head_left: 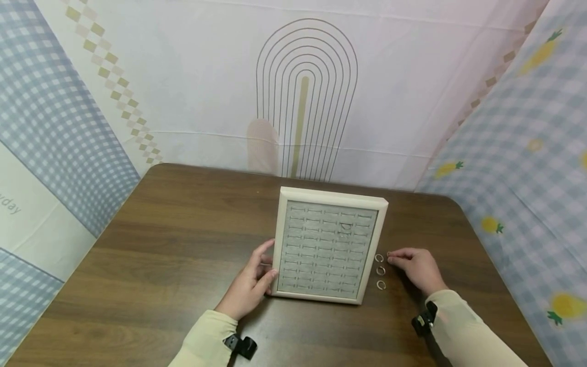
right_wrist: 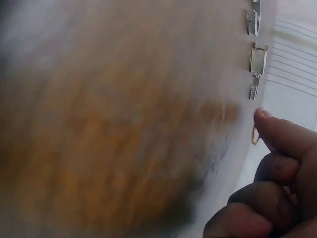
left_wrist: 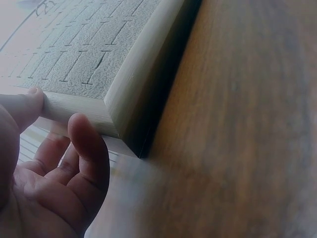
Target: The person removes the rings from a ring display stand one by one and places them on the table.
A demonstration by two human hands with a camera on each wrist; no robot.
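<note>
Left grip [head_left: 249, 285] holding framed tray [head_left: 334, 197], slotted pad [head_left: 323, 250] inside, right grip [head_left: 419, 267] pinching gold ring [right_wrist: 255, 137], 3 rings [head_left: 381, 275] between

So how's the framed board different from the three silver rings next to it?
Shape: the framed board is a rectangle, while the silver rings are round.
Size: the board is much bigger than each ring.
Look: the board has a soft-looking grey face, while the rings are shiny metal.
Hold: the left hand grips the board's edge, while no hand holds those rings.
Both show rows: the board's slits and the rings are lined up.
</note>
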